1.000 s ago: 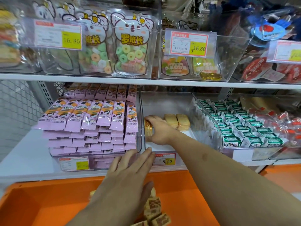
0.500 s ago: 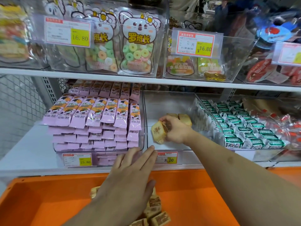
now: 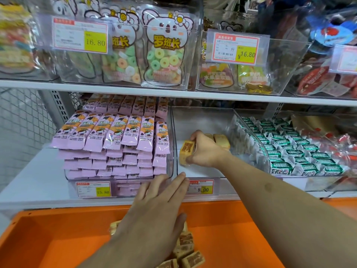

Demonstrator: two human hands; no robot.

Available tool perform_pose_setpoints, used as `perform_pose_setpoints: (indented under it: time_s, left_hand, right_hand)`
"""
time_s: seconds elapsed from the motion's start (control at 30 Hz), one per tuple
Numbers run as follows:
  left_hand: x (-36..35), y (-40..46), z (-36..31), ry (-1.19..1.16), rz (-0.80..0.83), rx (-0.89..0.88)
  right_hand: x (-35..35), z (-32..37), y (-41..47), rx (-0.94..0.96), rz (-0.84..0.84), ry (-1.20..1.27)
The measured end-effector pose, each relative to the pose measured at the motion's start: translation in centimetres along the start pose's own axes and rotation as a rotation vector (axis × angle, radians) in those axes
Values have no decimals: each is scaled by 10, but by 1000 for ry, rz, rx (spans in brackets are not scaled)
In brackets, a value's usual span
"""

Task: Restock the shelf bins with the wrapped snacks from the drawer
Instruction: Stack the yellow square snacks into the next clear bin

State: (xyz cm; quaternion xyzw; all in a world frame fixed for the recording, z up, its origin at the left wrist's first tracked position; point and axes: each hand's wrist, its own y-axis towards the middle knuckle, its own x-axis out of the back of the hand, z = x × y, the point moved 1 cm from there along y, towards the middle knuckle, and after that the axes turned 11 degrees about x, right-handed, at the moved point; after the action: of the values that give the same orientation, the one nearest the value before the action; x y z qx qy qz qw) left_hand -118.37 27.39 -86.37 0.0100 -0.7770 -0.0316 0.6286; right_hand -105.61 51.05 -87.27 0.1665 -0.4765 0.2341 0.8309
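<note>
My right hand (image 3: 205, 150) reaches into the clear middle bin (image 3: 201, 120) on the lower shelf and grips a yellow wrapped snack (image 3: 185, 152), held upright near the bin's left wall. Two more yellow snacks (image 3: 222, 141) lie behind the hand on the bin floor. My left hand (image 3: 154, 211) hovers flat with straight fingers over the orange drawer (image 3: 58, 238), above a pile of the same wrapped snacks (image 3: 188, 250). It holds nothing.
A bin of pink wrapped bars (image 3: 116, 144) stands left of the middle bin, and a bin of green packets (image 3: 293, 149) stands right. Price tags (image 3: 201, 187) line the shelf front. The upper shelf (image 3: 116, 88) carries bins of candy bags.
My right hand drew back toward the bin's front left and tipped the yellow snack upright. The view shifted slightly. My left hand stayed over the drawer.
</note>
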Motion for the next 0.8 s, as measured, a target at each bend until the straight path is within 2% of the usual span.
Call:
perform_pose_setpoints:
  time_s: [0.23,0.33,0.43,0.53,0.8]
  left_hand:
    - [2,-1,2,14,10,3]
    - [-3,-1,5,-17,-5,16]
    - [-8,0,9,18,38,26]
    - [-14,0,11,52,10,23]
    - [-13,0,8,144,-30,21]
  right_hand:
    - [-4,7,-2,157,109,-209]
    - [-3,5,-3,172,82,-208]
    - [-3,2,-6,229,97,-358]
    - [-6,1,-11,261,163,-515]
    - [-11,-20,4,107,256,-466]
